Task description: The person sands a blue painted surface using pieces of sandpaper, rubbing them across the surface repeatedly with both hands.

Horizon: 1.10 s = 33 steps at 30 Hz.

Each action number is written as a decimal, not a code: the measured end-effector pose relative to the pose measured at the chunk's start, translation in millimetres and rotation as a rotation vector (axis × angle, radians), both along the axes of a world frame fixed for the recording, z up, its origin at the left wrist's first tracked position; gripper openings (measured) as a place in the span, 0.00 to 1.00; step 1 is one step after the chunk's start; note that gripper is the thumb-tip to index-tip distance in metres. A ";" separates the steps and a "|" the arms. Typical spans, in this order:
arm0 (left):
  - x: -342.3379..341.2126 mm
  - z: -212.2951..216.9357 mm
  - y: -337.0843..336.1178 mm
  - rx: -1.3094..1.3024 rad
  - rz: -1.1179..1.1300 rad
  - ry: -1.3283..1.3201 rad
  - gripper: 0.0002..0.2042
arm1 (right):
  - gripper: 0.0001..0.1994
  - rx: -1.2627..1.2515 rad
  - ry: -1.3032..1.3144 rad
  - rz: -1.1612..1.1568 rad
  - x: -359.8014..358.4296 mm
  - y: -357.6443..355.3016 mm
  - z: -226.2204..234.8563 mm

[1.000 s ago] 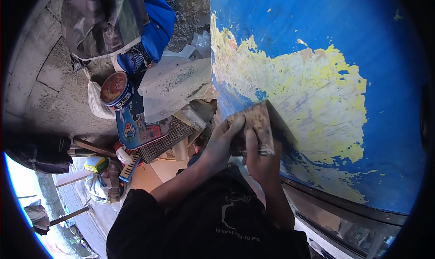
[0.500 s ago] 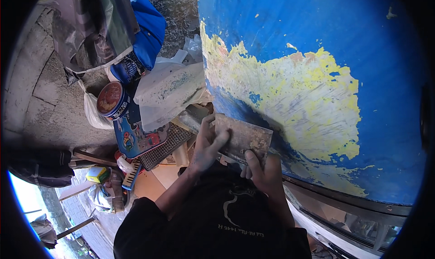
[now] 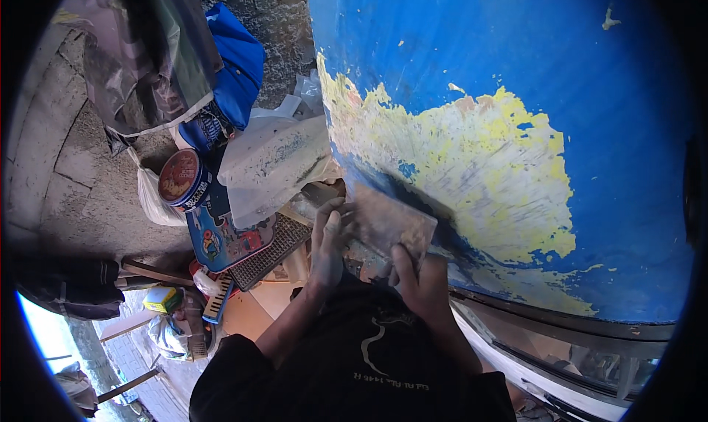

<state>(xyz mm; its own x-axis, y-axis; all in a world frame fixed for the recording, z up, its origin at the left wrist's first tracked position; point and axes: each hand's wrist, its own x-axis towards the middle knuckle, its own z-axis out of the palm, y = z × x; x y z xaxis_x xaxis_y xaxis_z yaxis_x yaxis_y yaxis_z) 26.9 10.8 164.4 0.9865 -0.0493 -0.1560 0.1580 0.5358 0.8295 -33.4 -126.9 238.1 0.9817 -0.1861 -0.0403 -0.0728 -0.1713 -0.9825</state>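
Fingers point(image 3: 333, 226) of the left hand point(image 3: 328, 248) lie flat and spread over the near left edge of a worn sheet of sandpaper point(image 3: 387, 223), pressing it against the curved blue panel point(image 3: 472, 60); the thumb side cannot be made out clearly. On the other side the right hand point(image 3: 422, 285) grips the sheet's lower right edge, its thumb lying up across the paper's face and the other fingers curled behind it, so both hands hold the same sheet. That greyish-brown sheet sits at the lower left rim of a large patch point(image 3: 472, 171) where the blue paint is rubbed down to yellow and pale layers, just where the patch meets a darker blue smear. Both forearms come up from the lower edge out of a black sleeved top point(image 3: 354, 370). Left of the panel, a crumpled clear plastic bag point(image 3: 269, 164) lies just beside the left hand, with a round tin with a red lid point(image 3: 179, 177) further left and a blue cloth bag point(image 3: 236, 75) above it. Below the tin lie a flat blue packet with coloured pictures point(image 3: 221, 237) and a dark mesh piece point(image 3: 269, 248), all resting on rough concrete ground point(image 3: 66, 171). A pale moulding point(image 3: 546, 348) runs beneath the panel's lower edge.
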 end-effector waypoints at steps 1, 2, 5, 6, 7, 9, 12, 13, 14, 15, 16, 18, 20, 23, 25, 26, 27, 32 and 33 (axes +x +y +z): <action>-2.2 4.2 -1.1 0.006 -0.057 0.005 0.20 | 0.07 0.000 -0.002 -0.003 0.2 -2.7 -2.8; -2.6 10.9 -1.0 -0.069 -0.139 -0.036 0.22 | 0.08 -0.098 0.027 -0.016 1.6 -8.4 -9.9; -1.5 7.3 -5.4 0.352 -0.188 -0.220 0.26 | 0.09 -0.291 0.080 -0.039 6.7 -14.3 -13.7; -1.7 14.9 -5.0 0.412 -0.240 -0.195 0.30 | 0.10 -0.210 0.032 0.008 3.0 -9.3 0.2; -1.7 20.4 -7.9 0.411 -0.240 -0.193 0.30 | 0.10 -0.130 -0.016 0.054 0.5 -6.8 7.8; -3.9 31.5 -17.0 0.148 -0.260 -0.230 0.32 | 0.10 -0.478 -0.121 0.105 2.2 -10.6 8.4; -8.6 42.4 -31.3 0.000 -0.325 -0.073 0.33 | 0.11 -0.196 -0.224 -0.017 14.8 -2.7 24.4; -12.7 45.1 -37.5 -0.068 -0.322 -0.054 0.34 | 0.11 -0.181 -0.295 -0.042 16.8 -1.4 21.7; -16.4 51.9 -40.6 -0.068 -0.351 -0.011 0.33 | 0.12 -0.166 -0.366 -0.064 19.1 -1.3 18.7; -18.2 49.1 -41.1 -0.076 -0.341 -0.010 0.33 | 0.12 -0.172 -0.364 -0.053 20.4 -3.2 14.5; -19.2 43.3 -40.2 0.004 -0.352 -0.053 0.32 | 0.13 -0.198 -0.286 -0.028 23.1 -5.2 10.3; -15.8 31.9 -33.2 0.083 -0.359 -0.094 0.31 | 0.14 -0.226 -0.207 0.000 24.9 -7.6 7.4; -5.8 24.0 -22.7 0.441 -0.307 -0.515 0.36 | 0.15 -0.513 -0.352 -0.014 25.5 -10.1 6.4; -12.3 31.2 -23.7 1.126 -0.017 -0.872 0.36 | 0.13 -0.519 -0.374 -0.049 26.5 -10.1 13.5; -11.3 19.3 -41.0 1.051 0.062 -0.979 0.32 | 0.13 -0.476 -0.397 -0.072 28.3 -6.5 19.6; -9.5 10.6 -51.3 0.913 0.150 -1.006 0.30 | 0.13 -0.478 -0.424 -0.091 29.7 -5.8 19.7; -6.8 7.9 -59.4 0.773 0.235 -1.031 0.28 | 0.13 -0.481 -0.452 -0.112 31.2 -6.3 19.8; 2.9 8.2 -66.9 0.752 0.336 -1.059 0.25 | 0.10 -0.615 -0.344 -0.098 31.3 -6.1 24.2; -0.2 7.0 -64.7 0.757 0.317 -1.052 0.24 | 0.09 -0.579 -0.356 -0.110 29.8 -2.9 25.0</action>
<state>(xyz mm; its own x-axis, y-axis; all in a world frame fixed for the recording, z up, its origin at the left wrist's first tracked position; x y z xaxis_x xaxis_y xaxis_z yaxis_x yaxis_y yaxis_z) 26.7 -53.9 171.3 0.6064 -0.0364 0.7943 -0.7812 -0.2137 0.5866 -3.6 -129.8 263.1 0.8910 -0.1800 0.4169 0.1899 -0.6863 -0.7021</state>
